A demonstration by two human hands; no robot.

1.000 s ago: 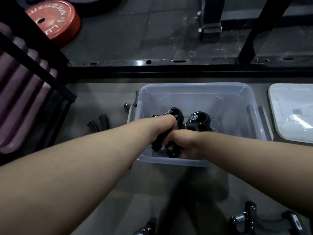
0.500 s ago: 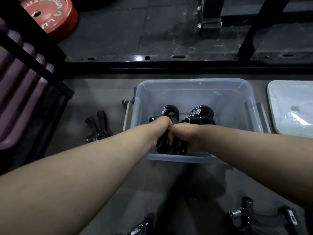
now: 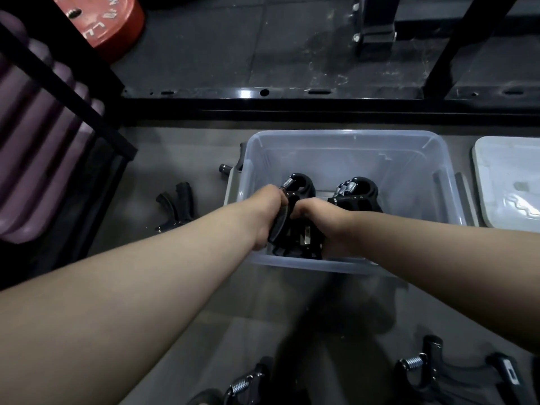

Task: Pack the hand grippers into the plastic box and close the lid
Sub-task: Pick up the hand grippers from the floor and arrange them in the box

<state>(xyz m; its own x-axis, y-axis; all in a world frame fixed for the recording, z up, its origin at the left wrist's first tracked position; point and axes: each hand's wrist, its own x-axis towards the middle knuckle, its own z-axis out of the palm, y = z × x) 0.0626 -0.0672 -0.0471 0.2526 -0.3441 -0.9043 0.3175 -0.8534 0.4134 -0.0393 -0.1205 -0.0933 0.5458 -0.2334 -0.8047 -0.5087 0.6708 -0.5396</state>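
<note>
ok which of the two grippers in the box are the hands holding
The left-side gripper in the plastic box: the left hand and right hand both grip its handles. The right-side gripper beside it is held by neither.

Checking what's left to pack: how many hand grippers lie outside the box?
4 hand grippers: one left of the box, one by its far-left corner, two near the bottom edge. Others may be hidden.

Black hand grippers (image 3: 358, 195) stand inside the clear plastic box (image 3: 344, 136), lid (image 3: 508, 171) lying beside it.
</note>
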